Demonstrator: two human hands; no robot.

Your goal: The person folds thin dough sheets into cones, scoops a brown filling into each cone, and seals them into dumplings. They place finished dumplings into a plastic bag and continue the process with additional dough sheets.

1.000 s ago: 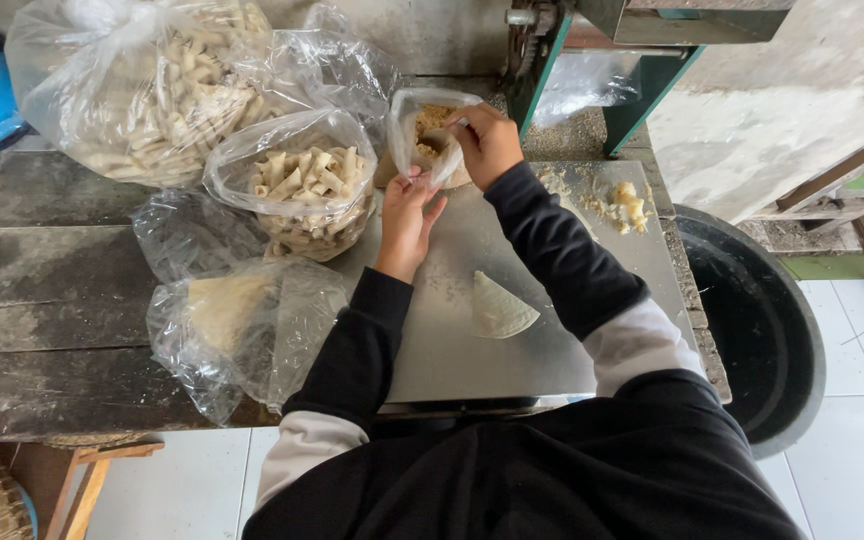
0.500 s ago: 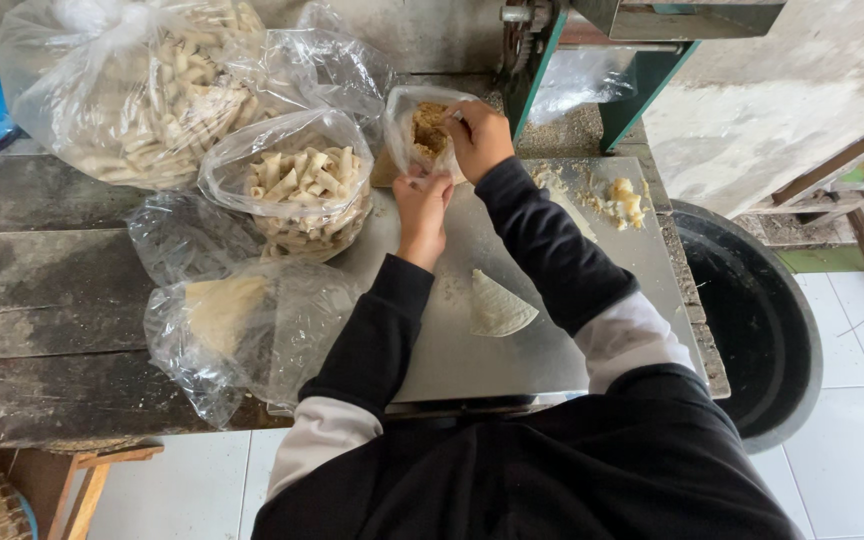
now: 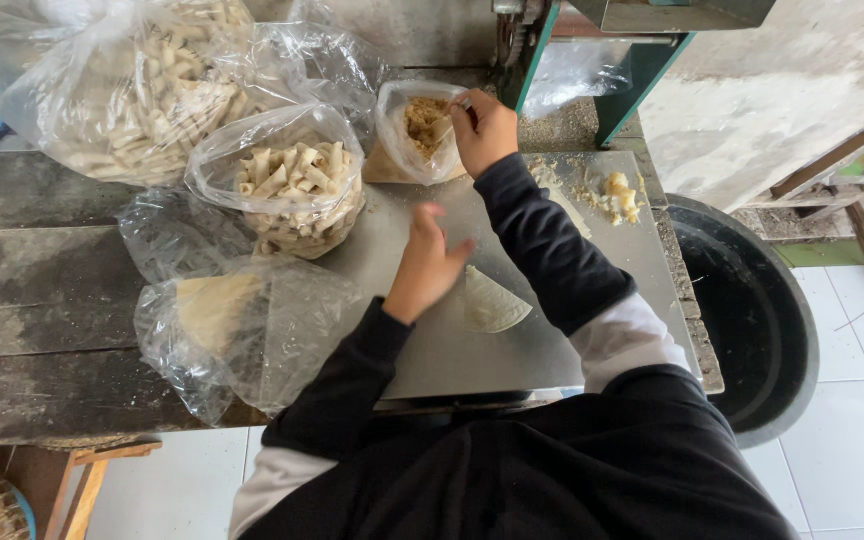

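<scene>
One thin, pale wrapper [image 3: 492, 300], folded to a rough triangle, lay flat on the grey metal surface [image 3: 452, 350] in front of the person. The left hand [image 3: 426, 268] hovered just beside its left edge, fingers extended and held loosely together, holding nothing; whether the hand touched the wrapper could not be told. The right hand [image 3: 485, 128] was at the mouth of a small clear bag of brown filling [image 3: 420, 128] at the far edge of the surface, fingers bent and closed at the bag's rim; what they pinched, rim or filling, could not be told.

Left of the filling bag stood an open clear bag of pale rolled pieces [image 3: 292, 185], its rim folded outward. Behind it, a much larger bag of rolled pieces [image 3: 137, 85] rested on the dark wooden table [image 3: 32, 290]. Nearer the person, a clear bag holding a stack of flat sheets [image 3: 232, 320] lay partly on the wood, partly on the metal. Yellowish scraps [image 3: 617, 195] sat near the far right corner of the surface. A black tub [image 3: 752, 320] stood on the white tiled floor to the right.
</scene>
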